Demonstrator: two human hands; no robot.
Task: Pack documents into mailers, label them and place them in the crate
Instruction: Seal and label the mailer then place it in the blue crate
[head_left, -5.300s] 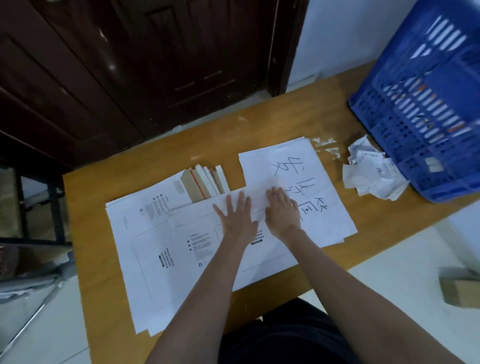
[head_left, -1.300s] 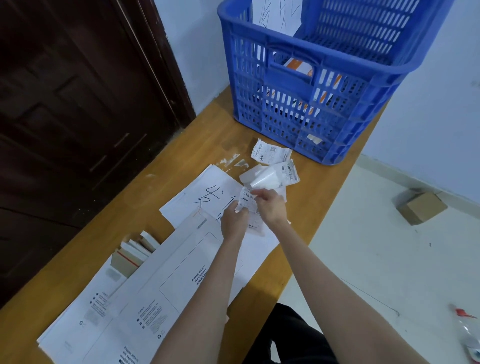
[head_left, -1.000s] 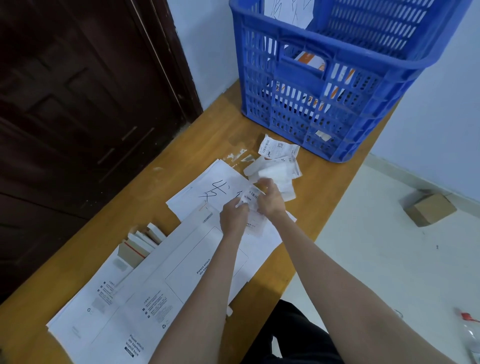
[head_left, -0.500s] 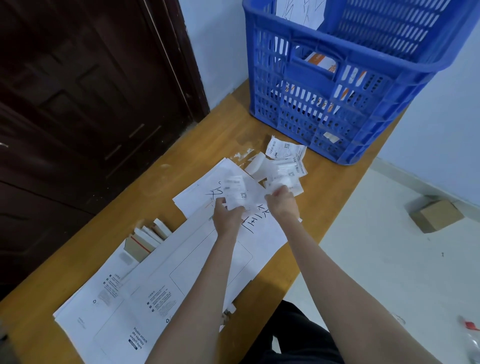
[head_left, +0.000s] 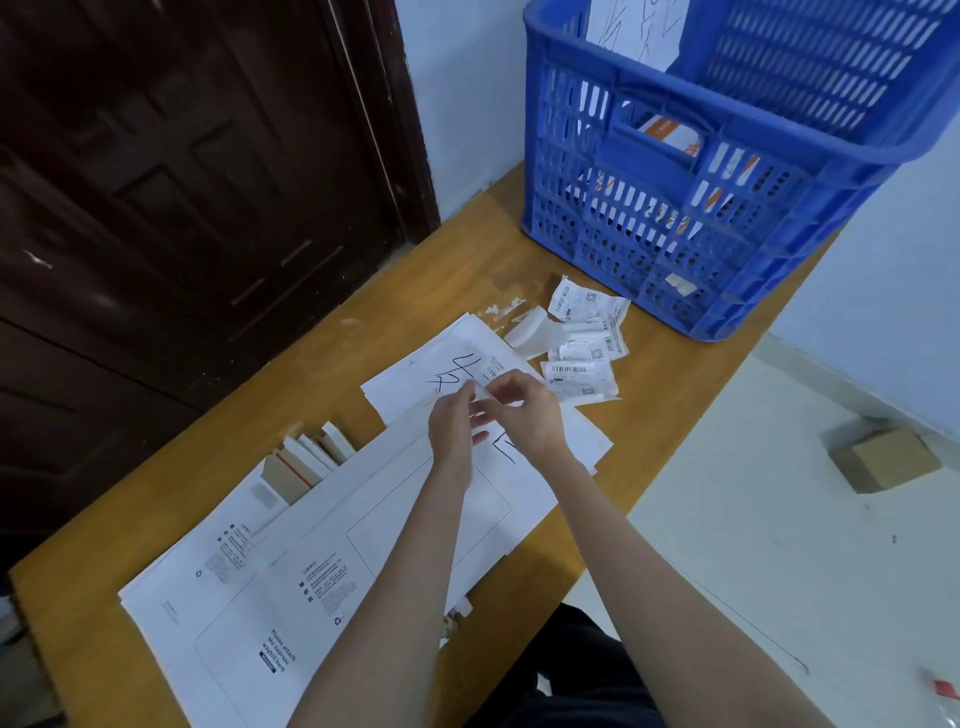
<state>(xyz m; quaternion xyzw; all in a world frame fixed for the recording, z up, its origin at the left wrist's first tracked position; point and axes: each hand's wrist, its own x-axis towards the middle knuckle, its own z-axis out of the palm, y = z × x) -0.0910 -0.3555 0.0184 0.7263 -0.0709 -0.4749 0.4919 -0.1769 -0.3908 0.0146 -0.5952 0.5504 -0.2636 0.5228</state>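
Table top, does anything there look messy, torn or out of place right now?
Yes. Small torn white scraps lie stuck or scattered on the bare table near the blue crate, and the loose labels beside them sit curled and overlapping in an untidy pile rather than flat.

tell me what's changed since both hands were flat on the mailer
Both hands left the mailer, took a label by the label pile, and now pinch it between them over the handwritten sheet, seemingly peeling it. Mailers, sheet, pile and crate stayed put.
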